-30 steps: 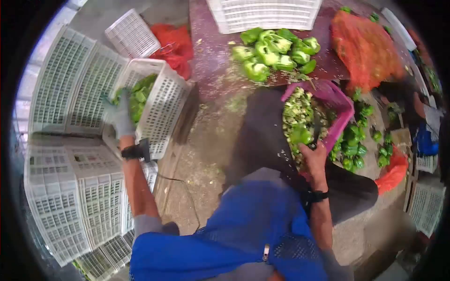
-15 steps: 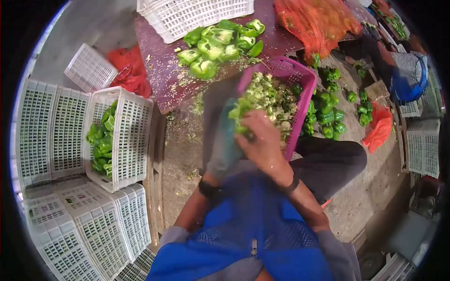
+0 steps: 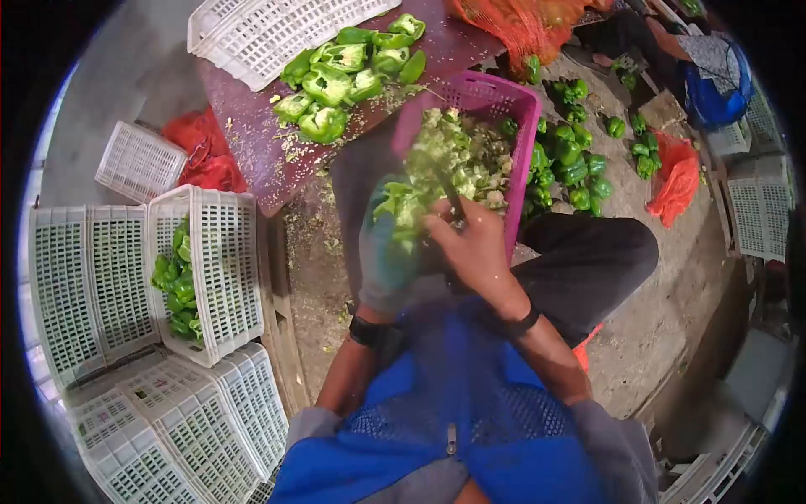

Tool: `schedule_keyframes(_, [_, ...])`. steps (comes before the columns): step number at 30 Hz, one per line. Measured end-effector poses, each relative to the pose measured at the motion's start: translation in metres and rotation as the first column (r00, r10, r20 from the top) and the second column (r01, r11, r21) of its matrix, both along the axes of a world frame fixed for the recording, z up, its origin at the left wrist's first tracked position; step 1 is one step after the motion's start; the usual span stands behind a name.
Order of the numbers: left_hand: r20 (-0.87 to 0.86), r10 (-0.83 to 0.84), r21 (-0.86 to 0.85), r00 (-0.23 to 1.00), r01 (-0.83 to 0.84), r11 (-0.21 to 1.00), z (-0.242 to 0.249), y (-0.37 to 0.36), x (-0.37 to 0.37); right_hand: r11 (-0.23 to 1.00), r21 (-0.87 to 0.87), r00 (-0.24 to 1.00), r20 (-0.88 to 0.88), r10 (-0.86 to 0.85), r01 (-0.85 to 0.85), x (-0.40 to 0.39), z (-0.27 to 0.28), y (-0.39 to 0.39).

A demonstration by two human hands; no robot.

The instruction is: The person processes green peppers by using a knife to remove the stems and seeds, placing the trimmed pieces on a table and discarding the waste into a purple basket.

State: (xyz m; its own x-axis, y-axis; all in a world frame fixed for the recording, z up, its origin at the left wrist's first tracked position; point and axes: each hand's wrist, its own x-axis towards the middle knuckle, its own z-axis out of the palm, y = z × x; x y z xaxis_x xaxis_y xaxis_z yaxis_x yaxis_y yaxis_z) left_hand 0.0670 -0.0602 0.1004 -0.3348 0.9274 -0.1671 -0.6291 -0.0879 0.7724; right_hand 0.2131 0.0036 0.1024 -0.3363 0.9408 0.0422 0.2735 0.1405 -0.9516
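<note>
My left hand, in a teal and grey glove, holds an opened green pepper in front of my lap. My bare right hand is closed around a dark knife, close beside the pepper; motion blurs the blade. Just beyond both hands is a pink basket holding pale pepper cores and scraps. Cut green peppers lie in a pile on the dark red board, among scattered seeds.
White crates stand at the left, one with green peppers. Another white crate is on the board. Whole peppers lie right of the basket, below a red mesh sack. Another person's arm shows at the upper right.
The view has shifted, so the board and basket appear further left. My right hand has drawn slightly away from the pepper, and the dark knife now shows. The pepper remains in my left hand.
</note>
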Motion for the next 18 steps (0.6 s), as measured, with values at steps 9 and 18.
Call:
schedule_keyframes(9, [-0.629, 0.015, 0.023, 0.777, -0.001, 1.000, -0.024, 0.002, 0.006, 0.958, -0.286, 0.974, -0.211, -0.078, 0.014, -0.016, -0.041, 0.005])
schedule_keyframes(18, [-0.507, 0.094, 0.055, 0.857, -0.076, 0.996, -0.043, 0.005, 0.029, 0.993, -0.070, 0.966, 0.247, -0.071, 0.091, -0.018, -0.021, 0.008])
